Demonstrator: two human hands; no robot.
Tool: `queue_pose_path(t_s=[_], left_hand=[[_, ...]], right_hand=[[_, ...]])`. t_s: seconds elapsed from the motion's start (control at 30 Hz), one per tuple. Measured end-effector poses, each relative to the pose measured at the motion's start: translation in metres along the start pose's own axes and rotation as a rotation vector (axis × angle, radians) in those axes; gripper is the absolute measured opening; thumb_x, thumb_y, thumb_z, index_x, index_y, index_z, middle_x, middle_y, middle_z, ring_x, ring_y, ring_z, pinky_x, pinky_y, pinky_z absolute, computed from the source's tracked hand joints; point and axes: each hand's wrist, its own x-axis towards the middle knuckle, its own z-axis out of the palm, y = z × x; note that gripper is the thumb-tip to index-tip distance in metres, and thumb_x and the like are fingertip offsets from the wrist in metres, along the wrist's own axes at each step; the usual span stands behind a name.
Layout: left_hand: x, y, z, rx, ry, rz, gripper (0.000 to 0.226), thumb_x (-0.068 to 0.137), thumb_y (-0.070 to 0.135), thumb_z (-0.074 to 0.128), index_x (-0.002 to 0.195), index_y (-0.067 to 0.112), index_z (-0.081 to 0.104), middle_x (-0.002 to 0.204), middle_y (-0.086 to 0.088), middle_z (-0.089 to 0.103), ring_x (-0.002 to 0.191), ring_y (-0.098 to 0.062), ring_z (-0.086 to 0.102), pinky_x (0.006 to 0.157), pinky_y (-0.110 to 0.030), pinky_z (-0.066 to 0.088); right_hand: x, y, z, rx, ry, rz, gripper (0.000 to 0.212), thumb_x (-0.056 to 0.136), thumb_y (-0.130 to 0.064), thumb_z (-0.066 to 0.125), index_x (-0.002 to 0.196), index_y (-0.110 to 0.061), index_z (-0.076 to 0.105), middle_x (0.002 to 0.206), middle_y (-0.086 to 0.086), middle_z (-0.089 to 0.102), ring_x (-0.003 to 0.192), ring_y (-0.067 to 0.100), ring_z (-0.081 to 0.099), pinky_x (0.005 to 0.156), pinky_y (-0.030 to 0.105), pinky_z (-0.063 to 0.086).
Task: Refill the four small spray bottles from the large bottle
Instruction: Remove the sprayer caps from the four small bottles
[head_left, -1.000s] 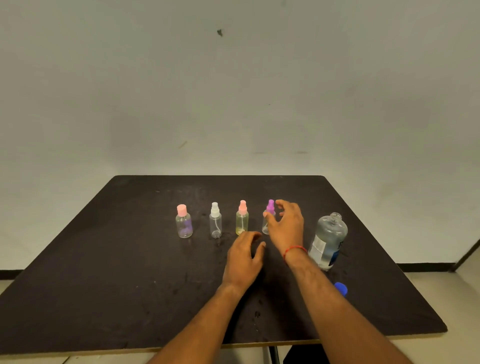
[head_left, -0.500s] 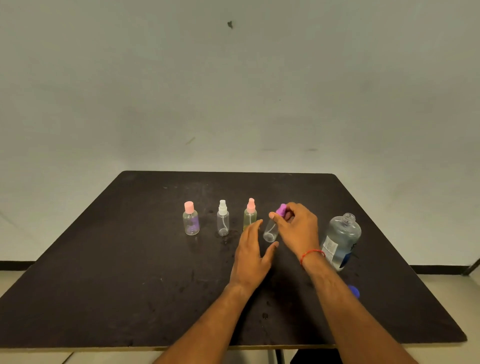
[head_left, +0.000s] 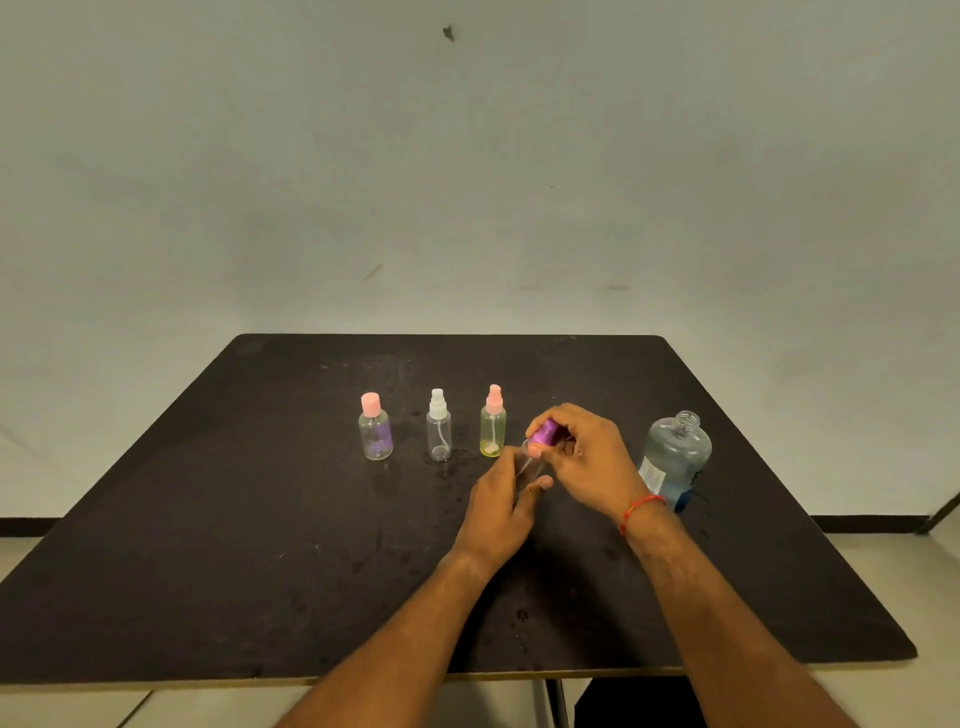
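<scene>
Head view: within the last second my right hand (head_left: 582, 462) has drawn the purple-capped spray bottle (head_left: 544, 434) out of line. It now pinches the cap, and my left hand (head_left: 501, 512) grips the tilted body. Uncapping is judged under way. The large bottle (head_left: 675, 457) stands uncapped nearby, to the right.

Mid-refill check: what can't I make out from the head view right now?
Purple-capped spray bottle: head view, body mostly hidden by the left hand and right hand; fill level unreadable.
Purple cap: head view, fingers cover its joint; loosened or not unclear.
Large bottle: head view, label print too small.
</scene>
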Motion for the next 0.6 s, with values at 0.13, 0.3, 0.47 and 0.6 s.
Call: queue_pose_path(t_s=[0.13,0.3,0.47,0.6], left_hand=[[0.001,0.0,0.001,-0.026,-0.038,-0.011,0.04,0.095,0.06,0.054,0.117,0.026,0.048,0.1,0.006,0.068,0.086,-0.012,0.066,0.076,-0.035,0.056],[0.0,0.004,0.0,0.01,-0.067,-0.003,0.038,0.095,0.068,0.046,0.11,0.033,0.038,0.09,0.004,0.061,0.075,-0.013,0.059,0.068,-0.03,0.05],[0.002,-0.001,0.002,0.043,-0.015,0.042,0.045,0.1,0.063,0.041,0.103,0.019,0.049,0.098,-0.001,0.049,0.091,-0.019,0.05,0.083,-0.039,0.05],[0.001,0.004,0.0,0.05,0.055,0.098,0.057,0.096,0.071,0.039,0.113,0.019,0.057,0.103,0.002,0.049,0.098,-0.011,0.048,0.084,-0.013,0.041]], right_hand=[[-0.002,-0.004,-0.001,0.037,0.067,0.091,0.033,0.076,-0.022,0.082,0.102,-0.026,0.063,0.091,-0.009,0.062,0.076,0.007,0.06,0.067,0.015,0.05],[-0.002,-0.009,0.003,0.153,0.168,0.126,0.035,0.076,-0.007,0.079,0.096,-0.025,0.056,0.091,-0.004,0.063,0.078,0.009,0.062,0.063,0.013,0.051],[-0.004,-0.012,0.003,0.256,0.086,0.111,0.048,0.082,0.003,0.069,0.117,-0.023,0.05,0.103,-0.003,0.068,0.092,0.01,0.066,0.057,0.011,0.051],[-0.003,-0.011,0.006,0.158,0.138,0.131,0.057,0.077,-0.015,0.081,0.121,-0.028,0.047,0.104,-0.01,0.059,0.091,0.006,0.061,0.073,0.011,0.049]])
